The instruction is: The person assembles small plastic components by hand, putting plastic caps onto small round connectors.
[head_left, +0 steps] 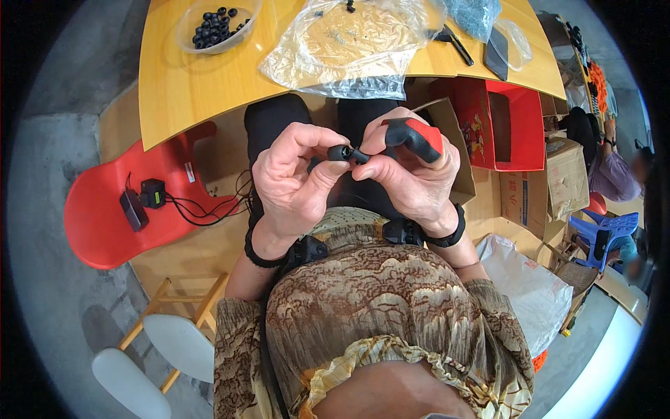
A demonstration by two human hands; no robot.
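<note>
Above my lap, my left hand (300,171) pinches a small black hollow cylindrical part (339,152) between thumb and fingertips, its round opening facing right. Close against it, my right hand (412,164) pinches another small black piece (360,156) between thumb and forefinger. The two pieces nearly meet; whether they touch I cannot tell. A black and red cover (416,138) wraps one finger of my right hand. On the table beyond, a clear plastic bowl (246,39) holds several black round parts (213,29) like those in my hands.
A clear plastic bag (300,70) with small metal bits lies on the yellow table (202,98). Right of it are a black-handled tool (457,47) and a phone-like dark slab (496,54). A red chair (91,216) stands left, a red box (523,133) right. A person (614,174) sits far right.
</note>
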